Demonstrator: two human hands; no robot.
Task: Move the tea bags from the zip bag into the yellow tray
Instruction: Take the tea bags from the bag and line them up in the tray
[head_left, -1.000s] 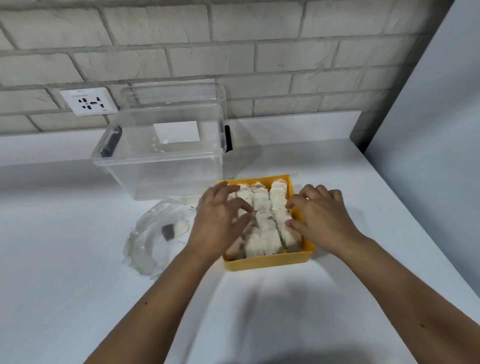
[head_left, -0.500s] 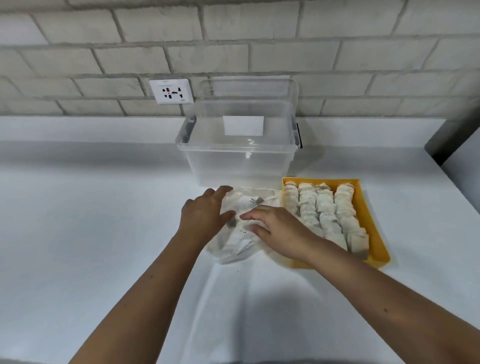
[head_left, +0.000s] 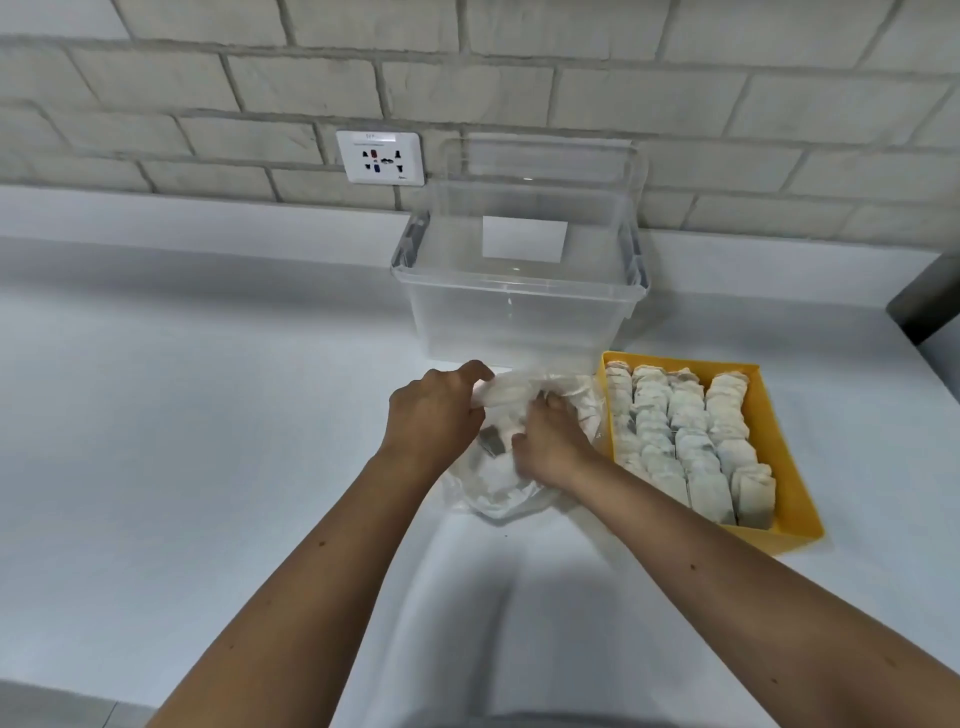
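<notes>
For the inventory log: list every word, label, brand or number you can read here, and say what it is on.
Nothing reads clearly.
Wall socket: small print on its top strip and lower right corner, too blurred to read.
White label on the clear box: looks blank.
Tea bags, yellow tray, zip bag: no text visible.

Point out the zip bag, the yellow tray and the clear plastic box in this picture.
zip bag (head_left: 493, 493), head view, crumpled lower part
yellow tray (head_left: 782, 460), head view, bare right wall
clear plastic box (head_left: 519, 325), head view, front wall
</notes>
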